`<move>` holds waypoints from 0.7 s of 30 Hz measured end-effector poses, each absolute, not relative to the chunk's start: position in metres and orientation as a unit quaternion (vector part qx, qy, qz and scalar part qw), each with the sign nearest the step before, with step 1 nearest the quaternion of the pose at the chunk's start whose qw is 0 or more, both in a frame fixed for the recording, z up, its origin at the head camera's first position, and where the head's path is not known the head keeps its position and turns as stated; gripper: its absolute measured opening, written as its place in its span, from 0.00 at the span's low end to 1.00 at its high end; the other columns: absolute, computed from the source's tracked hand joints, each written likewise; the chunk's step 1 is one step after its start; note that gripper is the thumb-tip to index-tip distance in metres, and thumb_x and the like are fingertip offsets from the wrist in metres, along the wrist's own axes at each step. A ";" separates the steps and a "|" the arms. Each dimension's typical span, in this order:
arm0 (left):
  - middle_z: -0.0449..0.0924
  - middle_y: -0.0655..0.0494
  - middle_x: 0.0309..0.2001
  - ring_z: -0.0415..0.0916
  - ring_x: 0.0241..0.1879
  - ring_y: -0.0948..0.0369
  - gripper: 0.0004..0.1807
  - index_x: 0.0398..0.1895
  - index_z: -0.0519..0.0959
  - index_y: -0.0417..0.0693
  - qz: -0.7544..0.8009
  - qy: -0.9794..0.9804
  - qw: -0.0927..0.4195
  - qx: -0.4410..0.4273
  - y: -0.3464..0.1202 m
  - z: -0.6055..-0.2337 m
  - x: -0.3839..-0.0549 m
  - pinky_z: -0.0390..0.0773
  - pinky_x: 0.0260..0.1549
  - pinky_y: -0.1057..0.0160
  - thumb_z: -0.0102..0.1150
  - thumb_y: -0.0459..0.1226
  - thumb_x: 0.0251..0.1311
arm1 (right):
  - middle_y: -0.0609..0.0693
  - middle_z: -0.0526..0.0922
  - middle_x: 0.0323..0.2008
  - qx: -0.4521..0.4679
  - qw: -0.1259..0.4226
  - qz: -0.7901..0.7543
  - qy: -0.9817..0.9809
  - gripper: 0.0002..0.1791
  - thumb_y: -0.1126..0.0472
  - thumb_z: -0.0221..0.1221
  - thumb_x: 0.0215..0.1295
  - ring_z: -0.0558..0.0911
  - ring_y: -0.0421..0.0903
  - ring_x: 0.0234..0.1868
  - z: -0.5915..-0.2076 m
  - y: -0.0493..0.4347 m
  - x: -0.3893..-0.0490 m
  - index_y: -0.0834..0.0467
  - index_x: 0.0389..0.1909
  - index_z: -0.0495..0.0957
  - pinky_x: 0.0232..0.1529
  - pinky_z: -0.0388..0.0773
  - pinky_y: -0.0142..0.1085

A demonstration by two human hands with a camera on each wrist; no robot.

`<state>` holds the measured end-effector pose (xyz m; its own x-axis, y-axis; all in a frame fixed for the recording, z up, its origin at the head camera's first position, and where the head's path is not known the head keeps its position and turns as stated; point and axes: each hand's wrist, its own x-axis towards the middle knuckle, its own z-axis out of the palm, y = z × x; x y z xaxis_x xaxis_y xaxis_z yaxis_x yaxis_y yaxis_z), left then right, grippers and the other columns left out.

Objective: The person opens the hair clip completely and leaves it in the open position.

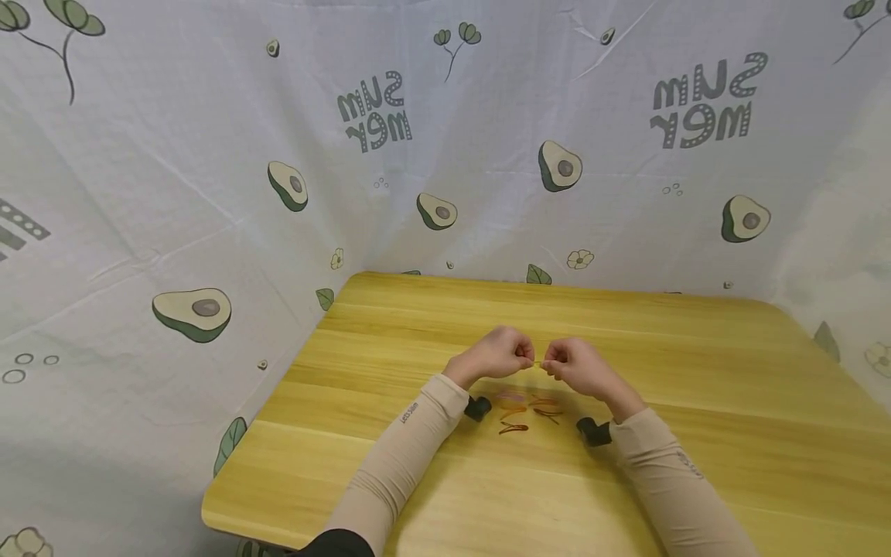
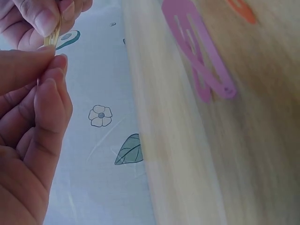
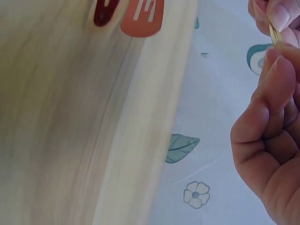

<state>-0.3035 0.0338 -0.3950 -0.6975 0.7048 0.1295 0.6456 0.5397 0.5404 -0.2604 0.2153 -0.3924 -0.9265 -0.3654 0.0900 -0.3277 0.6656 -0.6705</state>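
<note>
Above the middle of the table, my left hand [image 1: 500,352] and right hand [image 1: 581,367] meet at a thin yellow snap hair clip [image 2: 52,39]. Thumb and fingertips of the left hand pinch one end of it. The right hand's thumb and fingertips pinch the other, so most of the clip is hidden. Below the hands several snap hair clips lie in a loose group. Among them are a purple clip [image 2: 209,47] with its arms sprung apart, an orange clip [image 2: 243,11], an orange-red clip [image 3: 140,28] and a dark red clip [image 3: 102,18].
The wooden table [image 1: 390,333] reaches back to a white curtain [image 1: 487,216] printed with avocados and flowers, which also hangs at both sides. A black device [image 1: 477,408] sits at the left wrist, and another black device [image 1: 594,432] at the right.
</note>
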 end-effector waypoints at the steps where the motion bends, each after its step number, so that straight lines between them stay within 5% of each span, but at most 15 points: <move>1: 0.76 0.60 0.24 0.67 0.20 0.68 0.07 0.29 0.79 0.44 0.287 0.875 0.053 0.386 0.034 -0.395 -0.304 0.70 0.20 0.74 0.54 0.37 0.57 | 0.57 0.76 0.21 -0.190 0.026 -0.362 0.912 0.08 0.64 0.54 0.60 0.74 0.50 0.23 -0.392 0.216 -0.260 0.64 0.25 0.74 0.21 0.68 0.36; 21: 0.81 0.55 0.26 0.71 0.21 0.69 0.06 0.28 0.80 0.44 0.290 0.860 0.093 0.410 0.033 -0.391 -0.303 0.73 0.22 0.74 0.56 0.36 0.56 | 0.59 0.77 0.25 -0.257 0.096 -0.367 0.889 0.04 0.68 0.52 0.59 0.75 0.48 0.26 -0.385 0.228 -0.259 0.63 0.27 0.74 0.26 0.72 0.38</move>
